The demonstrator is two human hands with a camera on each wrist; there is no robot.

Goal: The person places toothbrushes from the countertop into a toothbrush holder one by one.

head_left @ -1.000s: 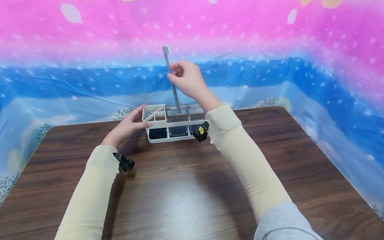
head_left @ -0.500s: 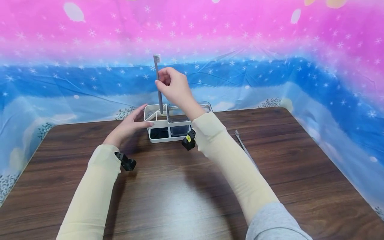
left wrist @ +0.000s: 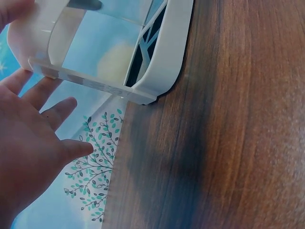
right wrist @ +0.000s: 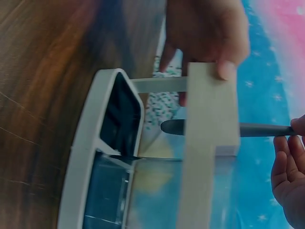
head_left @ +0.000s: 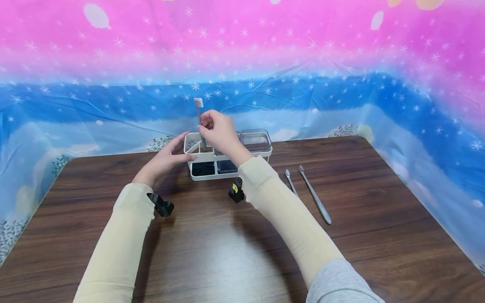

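A white two-tier toothbrush holder (head_left: 204, 157) stands at the back of the wooden table. My left hand (head_left: 163, 162) holds its left end, thumb on the front of the upper tier and fingers behind, spread apart in the left wrist view. Between thumb and fingertips, my right hand (head_left: 220, 131) pinches a grey toothbrush (head_left: 198, 108) upright, bristles up. Its handle passes down through a small upper-left compartment. In the right wrist view the rounded handle end (right wrist: 172, 127) shows below the upper tier, above the lower one.
Two more grey toothbrushes lie on the table (head_left: 360, 252) to the right: one whole toothbrush (head_left: 315, 195) and one toothbrush (head_left: 290, 180) partly behind my right sleeve. Clear cups, one a clear cup (head_left: 256, 142) at the right end, sit in the holder. A patterned cloth (head_left: 341, 97) hangs behind.
My right hand has moved left, then down, carrying the toothbrush from above a clear cup into the left compartment. The toothbrushes on the table have come into view. My left hand stays on the holder.
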